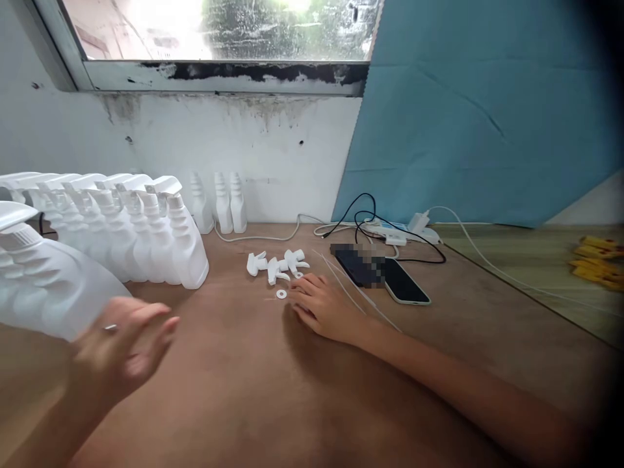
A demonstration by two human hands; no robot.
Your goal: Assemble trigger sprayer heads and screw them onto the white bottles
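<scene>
My left hand point(124, 348), slightly blurred by motion, is raised at the lower left with its fingers loosely bent and apart, nothing visible in them. Close behind it is a large white spray bottle point(58, 279) with its trigger head on. My right hand point(322, 307) rests on the brown tabletop point(234, 364), fingers stretched out. Its fingertips are beside a flat white ring washer point(281, 294) and a second washer point(298, 275); whether they touch one is unclear. Just beyond lie three white trigger spray heads point(277, 270) and thin clear dip tubes point(348, 286).
A row of white spray bottles point(182, 244) stands at the left. Several bottles without heads point(223, 205) are against the wall. Right of centre lie a phone point(407, 283), a dark pixelated device point(351, 265), cables and a power strip point(429, 234). Yellow items point(597, 263) sit far right.
</scene>
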